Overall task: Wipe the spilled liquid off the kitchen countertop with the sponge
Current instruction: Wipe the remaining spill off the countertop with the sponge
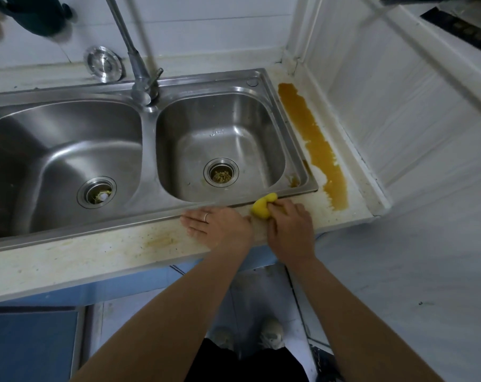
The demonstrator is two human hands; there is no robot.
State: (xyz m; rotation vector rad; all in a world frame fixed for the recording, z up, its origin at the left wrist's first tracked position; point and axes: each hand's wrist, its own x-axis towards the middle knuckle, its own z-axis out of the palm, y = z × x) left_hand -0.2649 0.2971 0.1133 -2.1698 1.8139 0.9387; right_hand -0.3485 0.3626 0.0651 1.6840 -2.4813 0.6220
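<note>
Home kitchen, steel double sink [289, 128] with tap [140, 78], stained countertop [68, 260], tiled wall [206, 28]

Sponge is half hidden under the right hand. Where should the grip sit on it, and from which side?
Across the near half of the sponge, from the front edge of the counter, as the right hand pinches it now. It is soft and folded, its far lobe pointing at the spill, so that end stays free to wipe.

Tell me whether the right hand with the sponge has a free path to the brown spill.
Probably yes: right hand holds the sponge on the countertop, and only bare surface separates it from the brown spill.
</note>
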